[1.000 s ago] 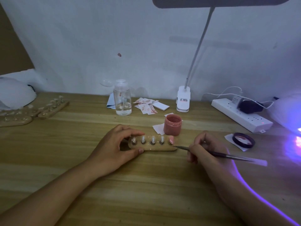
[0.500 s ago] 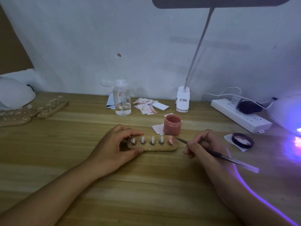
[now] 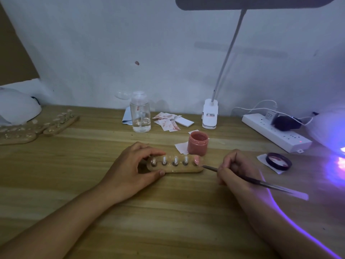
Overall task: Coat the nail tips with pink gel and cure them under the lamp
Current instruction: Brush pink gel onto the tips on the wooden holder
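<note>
Gripping the left end of a wooden nail-tip holder (image 3: 179, 169) with the left hand (image 3: 130, 169): thumb curled against the near edge, index finger laid along the far edge, holder flat on the wooden table (image 3: 168, 212) at centre. On the holder, a row of five nail tips on small posts, the rightmost tip (image 3: 196, 161) coated pink, the other four tips (image 3: 175, 160) clear. Pinching a thin gel brush (image 3: 261, 183) pen-fashion in the curled fingers of the right hand (image 3: 235, 169), bristle end just beside the holder's right end, below the pink tip; contact with either impossible to tell. Just behind the holder, an open jar of pink gel (image 3: 197, 144) on a paper scrap. To the right, a dark round lid (image 3: 279, 162) smeared pink inside, on another scrap. At the far right edge, a white curing lamp (image 3: 328, 131) casting violet light across the table. Further back, a white power strip (image 3: 276, 134), a clip-on desk lamp (image 3: 210, 116), a clear pump bottle (image 3: 140, 116). Far left, more wooden holders (image 3: 59, 125) with tips.
</note>
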`<act>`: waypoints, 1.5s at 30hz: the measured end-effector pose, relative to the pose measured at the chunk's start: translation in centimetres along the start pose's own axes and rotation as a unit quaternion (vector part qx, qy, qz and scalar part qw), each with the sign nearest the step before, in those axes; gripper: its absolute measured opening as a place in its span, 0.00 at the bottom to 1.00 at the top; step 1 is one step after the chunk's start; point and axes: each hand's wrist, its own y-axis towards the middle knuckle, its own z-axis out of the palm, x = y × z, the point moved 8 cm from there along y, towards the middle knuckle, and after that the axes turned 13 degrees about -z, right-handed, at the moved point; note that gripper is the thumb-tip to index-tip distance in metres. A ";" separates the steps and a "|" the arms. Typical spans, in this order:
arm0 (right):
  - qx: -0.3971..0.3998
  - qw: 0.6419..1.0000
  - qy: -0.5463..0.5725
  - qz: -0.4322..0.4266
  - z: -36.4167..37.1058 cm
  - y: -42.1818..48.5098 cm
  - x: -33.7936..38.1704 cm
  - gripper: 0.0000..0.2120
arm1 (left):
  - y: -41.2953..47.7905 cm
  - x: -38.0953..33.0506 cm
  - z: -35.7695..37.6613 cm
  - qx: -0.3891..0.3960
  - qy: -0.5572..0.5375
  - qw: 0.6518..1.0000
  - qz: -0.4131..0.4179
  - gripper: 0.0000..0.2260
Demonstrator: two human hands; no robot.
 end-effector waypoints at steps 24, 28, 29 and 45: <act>-0.005 0.991 -0.081 -0.110 -0.2 -0.1 1.8 0.07 | -1.9 -3.2 -0.9 -0.094 0.114 0.982 0.116 0.20; -0.002 0.987 -0.107 -0.118 -0.1 -0.1 1.9 0.10 | -2.2 -3.7 -1.0 -0.104 0.119 0.977 0.140 0.19; -0.002 0.987 -0.109 -0.118 -0.1 -0.1 2.0 0.10 | -2.3 -3.8 -1.0 -0.105 0.119 0.977 0.144 0.19; 0.007 0.985 -0.123 -0.121 0.2 0.1 1.7 0.12 | -2.4 -4.1 -1.0 -0.114 0.134 0.972 0.153 0.19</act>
